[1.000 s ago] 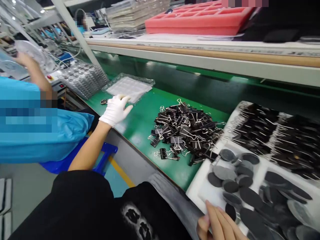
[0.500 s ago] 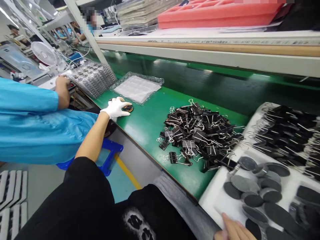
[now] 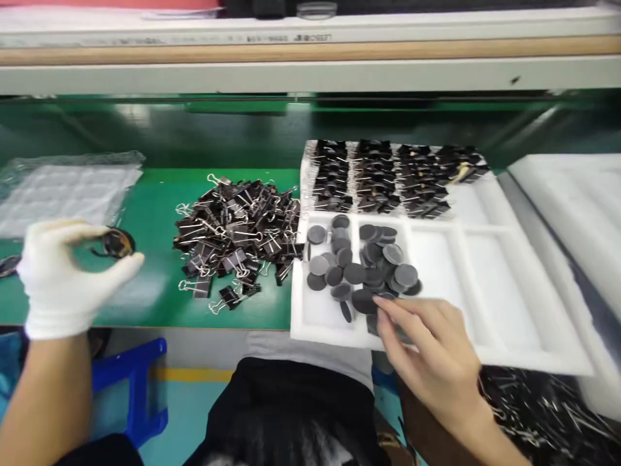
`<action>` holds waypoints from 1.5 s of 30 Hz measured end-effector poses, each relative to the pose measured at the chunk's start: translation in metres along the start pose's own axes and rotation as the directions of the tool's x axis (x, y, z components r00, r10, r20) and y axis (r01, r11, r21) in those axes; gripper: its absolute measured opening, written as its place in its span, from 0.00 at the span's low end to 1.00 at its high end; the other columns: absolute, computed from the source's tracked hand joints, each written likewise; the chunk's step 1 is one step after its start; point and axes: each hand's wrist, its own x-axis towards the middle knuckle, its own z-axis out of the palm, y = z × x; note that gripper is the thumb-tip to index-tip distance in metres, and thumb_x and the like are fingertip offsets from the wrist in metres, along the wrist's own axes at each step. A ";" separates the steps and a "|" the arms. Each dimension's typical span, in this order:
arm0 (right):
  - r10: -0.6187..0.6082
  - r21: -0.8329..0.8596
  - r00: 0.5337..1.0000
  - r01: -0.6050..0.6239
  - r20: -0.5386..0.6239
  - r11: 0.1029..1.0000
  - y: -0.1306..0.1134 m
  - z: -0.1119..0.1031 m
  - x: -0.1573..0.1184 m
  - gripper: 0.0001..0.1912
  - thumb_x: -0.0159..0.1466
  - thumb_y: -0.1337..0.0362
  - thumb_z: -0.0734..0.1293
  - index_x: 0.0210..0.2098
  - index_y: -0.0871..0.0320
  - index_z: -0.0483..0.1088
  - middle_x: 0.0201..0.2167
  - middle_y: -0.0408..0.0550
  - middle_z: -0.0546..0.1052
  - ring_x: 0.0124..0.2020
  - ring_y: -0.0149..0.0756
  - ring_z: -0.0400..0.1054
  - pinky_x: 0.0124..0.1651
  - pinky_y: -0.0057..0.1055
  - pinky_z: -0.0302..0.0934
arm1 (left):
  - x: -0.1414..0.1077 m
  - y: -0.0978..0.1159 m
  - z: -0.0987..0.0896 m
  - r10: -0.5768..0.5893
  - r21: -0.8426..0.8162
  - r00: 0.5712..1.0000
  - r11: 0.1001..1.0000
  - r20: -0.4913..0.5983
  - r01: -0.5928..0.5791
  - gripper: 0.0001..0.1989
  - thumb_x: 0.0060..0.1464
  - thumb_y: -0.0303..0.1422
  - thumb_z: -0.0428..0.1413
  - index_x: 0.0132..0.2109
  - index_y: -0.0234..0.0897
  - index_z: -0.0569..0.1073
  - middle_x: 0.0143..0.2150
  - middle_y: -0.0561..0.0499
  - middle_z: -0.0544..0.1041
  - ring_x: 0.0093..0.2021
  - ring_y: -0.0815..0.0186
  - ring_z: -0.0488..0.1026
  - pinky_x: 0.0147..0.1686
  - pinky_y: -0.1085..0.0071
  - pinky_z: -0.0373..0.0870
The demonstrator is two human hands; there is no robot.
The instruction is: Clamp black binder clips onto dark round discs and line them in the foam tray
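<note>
Our gloved left hand [image 3: 61, 278] is curled, thumb and forefinger parted only by the small round part [image 3: 118, 243] they grip, held up over the green tabletop [image 3: 155, 298] near the plastic tray [image 3: 138, 173]. Our bare right hand [image 3: 431, 343] is nearly closed at the fingertips, which meet the edge of a dark disc [image 3: 363, 301] in front of a divider of the white foam tray [image 3: 330, 333]; we cannot tell whether we pinch it or only touch it.

The likeliest slip, we judge, lies with the disc: other discs [image 3: 383, 259] overlap loosely around it, so a careless lift could drag a second one along. The round part rests on a fingertip hold — smooth glove against a narrow rim — so a knock or a slack thumb could drop it. Carried low to the right, the glove could snag on the wire handles of the binder clips [image 3: 237, 226] piled between.

The foam tray's front wall reaches about as far as the table's front edge, and a blue stool [image 3: 140, 382] stands below on the left. The shelf [image 3: 310, 81] limits height at the back. Easier room lies above the clips, or along the green strip between glove and pile.
</note>
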 end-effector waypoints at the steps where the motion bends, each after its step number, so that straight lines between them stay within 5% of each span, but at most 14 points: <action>1: -0.024 0.022 0.999 0.023 0.045 1.000 0.002 0.003 0.013 0.13 0.66 0.76 0.70 0.50 0.61 0.75 0.35 0.51 0.78 0.36 0.42 0.69 0.40 0.39 0.61 | 0.000 0.030 0.007 0.105 -0.058 0.994 0.993 -0.038 -0.107 0.23 0.45 0.41 0.69 0.49 0.54 0.73 0.46 0.55 0.78 0.49 0.51 0.73 0.51 0.52 0.68; 4: -0.076 -0.075 0.965 0.097 0.252 0.992 0.005 0.022 0.047 0.11 0.69 0.66 0.70 0.50 0.61 0.76 0.38 0.54 0.77 0.38 0.45 0.67 0.39 0.39 0.57 | -0.001 0.113 0.034 0.460 -0.085 0.869 0.888 0.182 -0.452 0.21 0.44 0.48 0.70 0.40 0.44 0.73 0.35 0.52 0.79 0.34 0.57 0.76 0.35 0.60 0.67; 8: -0.054 -0.096 0.886 0.110 0.460 0.989 0.013 0.038 0.072 0.06 0.66 0.68 0.73 0.43 0.60 0.78 0.36 0.51 0.75 0.38 0.43 0.68 0.39 0.37 0.55 | 0.001 0.178 0.071 0.621 -0.079 0.720 0.771 0.310 -0.632 0.17 0.58 0.48 0.60 0.41 0.37 0.75 0.36 0.47 0.81 0.36 0.57 0.78 0.37 0.59 0.64; 12: -0.112 -0.069 0.895 0.157 0.432 0.985 0.032 0.029 0.074 0.08 0.67 0.73 0.71 0.31 0.58 0.75 0.32 0.47 0.75 0.33 0.37 0.67 0.36 0.36 0.55 | 0.010 0.191 0.088 0.648 -0.106 0.695 0.750 0.312 -0.652 0.20 0.62 0.49 0.57 0.42 0.34 0.75 0.35 0.45 0.79 0.35 0.57 0.77 0.36 0.60 0.62; 15: -0.178 0.091 0.976 0.168 0.122 0.982 0.037 0.023 0.068 0.08 0.69 0.75 0.68 0.39 0.58 0.76 0.35 0.48 0.79 0.33 0.35 0.71 0.35 0.34 0.61 | 0.019 0.192 0.091 0.669 -0.136 0.668 0.733 0.325 -0.667 0.21 0.62 0.50 0.57 0.42 0.33 0.75 0.33 0.46 0.78 0.34 0.58 0.76 0.35 0.61 0.61; 18: -0.246 0.241 0.958 0.276 -0.146 0.931 0.030 0.024 0.060 0.17 0.68 0.78 0.67 0.53 0.57 0.75 0.40 0.51 0.82 0.38 0.38 0.76 0.37 0.35 0.68 | 0.026 0.197 0.094 0.707 -0.198 0.623 0.699 0.335 -0.687 0.21 0.60 0.51 0.58 0.41 0.34 0.75 0.32 0.48 0.78 0.32 0.58 0.76 0.34 0.61 0.60; 23: -0.402 0.223 0.913 0.405 -0.062 0.886 0.019 0.027 0.057 0.22 0.68 0.79 0.64 0.59 0.61 0.72 0.44 0.58 0.83 0.49 0.46 0.79 0.43 0.41 0.74 | 0.030 0.203 0.100 0.742 -0.260 0.592 0.667 0.314 -0.698 0.18 0.60 0.48 0.59 0.40 0.34 0.74 0.30 0.49 0.78 0.31 0.60 0.76 0.34 0.62 0.60; 27: -0.124 0.377 0.992 0.106 0.022 0.920 0.007 0.027 0.054 0.18 0.68 0.74 0.68 0.57 0.58 0.74 0.53 0.61 0.79 0.50 0.47 0.78 0.45 0.41 0.76 | 0.021 0.207 0.098 0.749 -0.255 0.582 0.658 0.316 -0.708 0.18 0.62 0.47 0.58 0.41 0.34 0.74 0.30 0.49 0.77 0.29 0.60 0.74 0.32 0.62 0.59; 29: 0.106 0.546 0.975 -0.198 0.196 0.814 0.001 0.027 0.052 0.21 0.67 0.67 0.72 0.59 0.56 0.72 0.48 0.55 0.81 0.41 0.41 0.79 0.40 0.36 0.77 | 0.017 0.209 0.091 0.771 -0.278 0.552 0.632 0.318 -0.723 0.20 0.64 0.49 0.56 0.42 0.34 0.74 0.30 0.49 0.77 0.28 0.61 0.72 0.31 0.62 0.58; 32: 0.229 0.645 0.798 -0.590 0.557 0.486 -0.004 0.026 0.051 0.17 0.66 0.62 0.73 0.54 0.53 0.76 0.29 0.42 0.81 0.26 0.35 0.76 0.28 0.29 0.74 | 0.020 0.204 0.078 0.802 -0.351 0.493 0.593 0.337 -0.725 0.27 0.63 0.57 0.53 0.46 0.35 0.74 0.30 0.50 0.76 0.27 0.63 0.70 0.30 0.63 0.56; 34: 0.245 0.637 0.691 -0.723 0.680 0.268 -0.001 0.025 0.051 0.11 0.66 0.59 0.73 0.47 0.53 0.78 0.26 0.42 0.80 0.25 0.35 0.76 0.28 0.30 0.74 | 0.030 0.196 0.075 0.761 -0.295 0.546 0.643 0.350 -0.707 0.27 0.64 0.57 0.53 0.50 0.37 0.74 0.32 0.49 0.77 0.29 0.62 0.71 0.32 0.63 0.58; 37: 0.295 0.637 0.611 -0.771 0.735 0.009 0.008 0.025 0.050 0.13 0.65 0.54 0.74 0.43 0.55 0.74 0.35 0.47 0.83 0.31 0.38 0.80 0.35 0.33 0.77 | 0.051 0.184 0.085 0.653 -0.022 0.663 0.719 0.367 -0.695 0.17 0.67 0.47 0.54 0.51 0.39 0.75 0.38 0.45 0.79 0.36 0.58 0.73 0.37 0.61 0.59; 42: 0.299 0.671 0.614 -0.726 0.731 -0.150 0.011 0.028 0.045 0.15 0.66 0.53 0.74 0.46 0.56 0.77 0.37 0.51 0.84 0.38 0.42 0.82 0.40 0.37 0.79 | 0.070 0.176 0.104 0.721 -0.010 0.521 0.589 0.456 -0.808 0.17 0.68 0.43 0.55 0.33 0.38 0.74 0.33 0.47 0.76 0.32 0.60 0.70 0.36 0.60 0.58; 45: 0.363 0.737 0.665 -0.667 0.653 -0.105 0.002 0.032 0.043 0.13 0.65 0.55 0.75 0.46 0.55 0.80 0.43 0.54 0.85 0.42 0.44 0.82 0.45 0.39 0.79 | 0.063 0.183 0.094 0.746 -0.085 0.599 0.644 0.291 -0.761 0.17 0.66 0.40 0.58 0.30 0.38 0.71 0.27 0.51 0.73 0.29 0.64 0.68 0.34 0.61 0.59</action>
